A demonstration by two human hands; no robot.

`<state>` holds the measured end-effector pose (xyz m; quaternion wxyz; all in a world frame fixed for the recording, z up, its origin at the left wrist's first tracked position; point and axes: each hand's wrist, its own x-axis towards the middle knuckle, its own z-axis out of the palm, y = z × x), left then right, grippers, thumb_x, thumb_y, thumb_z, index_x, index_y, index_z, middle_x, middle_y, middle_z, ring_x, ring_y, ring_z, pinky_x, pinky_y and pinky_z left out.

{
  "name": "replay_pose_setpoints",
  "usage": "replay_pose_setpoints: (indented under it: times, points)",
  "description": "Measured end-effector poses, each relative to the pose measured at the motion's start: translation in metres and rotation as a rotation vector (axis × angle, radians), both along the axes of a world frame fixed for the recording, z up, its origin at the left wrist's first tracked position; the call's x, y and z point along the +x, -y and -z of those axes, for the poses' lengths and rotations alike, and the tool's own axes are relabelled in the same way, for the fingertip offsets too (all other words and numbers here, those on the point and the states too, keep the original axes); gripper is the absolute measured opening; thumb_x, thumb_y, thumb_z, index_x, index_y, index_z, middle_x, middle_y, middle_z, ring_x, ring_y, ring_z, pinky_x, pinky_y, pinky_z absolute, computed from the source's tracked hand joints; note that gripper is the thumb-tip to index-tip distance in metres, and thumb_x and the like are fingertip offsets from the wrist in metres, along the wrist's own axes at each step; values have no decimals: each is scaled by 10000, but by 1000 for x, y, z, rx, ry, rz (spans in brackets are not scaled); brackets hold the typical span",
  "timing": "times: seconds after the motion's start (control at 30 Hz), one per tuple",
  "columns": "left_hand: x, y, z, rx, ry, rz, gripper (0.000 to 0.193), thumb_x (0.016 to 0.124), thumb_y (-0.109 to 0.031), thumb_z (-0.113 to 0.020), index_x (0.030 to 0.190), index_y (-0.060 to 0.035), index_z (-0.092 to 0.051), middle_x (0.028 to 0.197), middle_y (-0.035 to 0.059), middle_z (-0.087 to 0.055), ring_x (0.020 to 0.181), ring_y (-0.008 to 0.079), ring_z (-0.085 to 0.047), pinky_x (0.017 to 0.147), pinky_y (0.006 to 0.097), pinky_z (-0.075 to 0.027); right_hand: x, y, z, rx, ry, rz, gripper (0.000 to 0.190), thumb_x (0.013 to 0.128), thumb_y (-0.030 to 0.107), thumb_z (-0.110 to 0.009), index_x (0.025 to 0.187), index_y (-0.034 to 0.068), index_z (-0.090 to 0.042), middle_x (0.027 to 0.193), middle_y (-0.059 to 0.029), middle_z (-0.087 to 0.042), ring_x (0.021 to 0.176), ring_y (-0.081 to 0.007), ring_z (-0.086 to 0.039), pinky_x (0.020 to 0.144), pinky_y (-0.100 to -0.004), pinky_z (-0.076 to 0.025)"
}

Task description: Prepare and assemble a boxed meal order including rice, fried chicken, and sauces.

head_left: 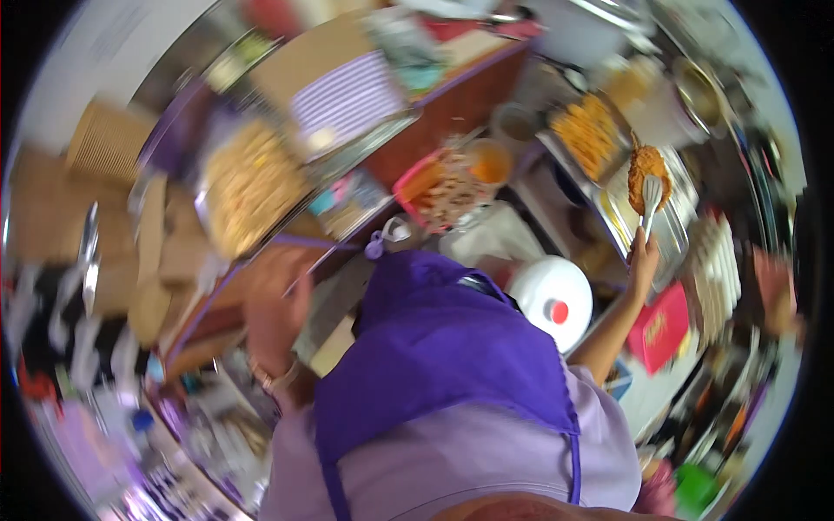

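My right hand (642, 259) grips metal serving tongs (651, 198) with a slotted, fork-like end. That end lies against a breaded fried piece (645, 163), probably chicken, over a shiny metal tray (671, 241). Beside it, a second metal tray holds fries (586, 137). My left hand (277, 319) hangs blurred at the left, near a wooden counter front; its fingers cannot be made out clearly. A tray heaped with pale yellow food (254, 189) is on the counter just beyond that hand.
A white round lid with a red knob (557, 296) is close to my right forearm. A pink basket (423, 185) with mixed contents stands ahead. To the right are a red box (659, 329) and stacked cartons (713, 267). Cardboard (111, 146) fills the far left.
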<state>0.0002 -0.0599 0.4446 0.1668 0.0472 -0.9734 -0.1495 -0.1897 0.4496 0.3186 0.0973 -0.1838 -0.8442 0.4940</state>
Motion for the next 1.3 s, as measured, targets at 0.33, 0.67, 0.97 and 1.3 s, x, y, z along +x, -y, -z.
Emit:
replay_pose_setpoints:
  times: [0.33, 0.67, 0.97, 1.3]
  points:
    - [37, 14, 24, 300, 297, 70, 270, 736, -186, -619, 963, -57, -548, 892, 115, -563, 816, 294, -542, 703, 369, -418, -18, 368, -93, -384, 329, -1248, 280, 885, 277, -476, 891, 11, -564, 549, 39, -425, 429, -39, -372, 392, -201, -291]
    - [104, 57, 38, 406, 182, -319, 304, 747, -132, -616, 1011, -14, -523, 957, 176, -556, 852, 351, -542, 715, 371, -442, 4, 476, -98, -261, 860, -1355, 325, 874, 373, -473, 754, 72, -481, 573, -6, -466, 379, -81, -383, 345, -225, -291]
    - [113, 85, 51, 487, 226, -417, 321, 762, -204, -609, 1002, -5, -532, 959, 169, -561, 878, 314, -549, 756, 355, -434, 10, 469, -131, -229, 1033, -1178, 385, 884, 441, -401, 782, 77, -476, 559, 1, -467, 375, -102, -410, 329, -242, -336]
    - [48, 170, 92, 47, 19, -911, 423, 708, -281, -661, 958, 34, -531, 901, 231, -574, 868, 369, -549, 732, 413, -443, -20, 302, -144, -802, 616, -1004, 497, 869, 451, -412, 1090, 11, -473, 651, -46, -495, 392, -114, -407, 355, -214, -345]
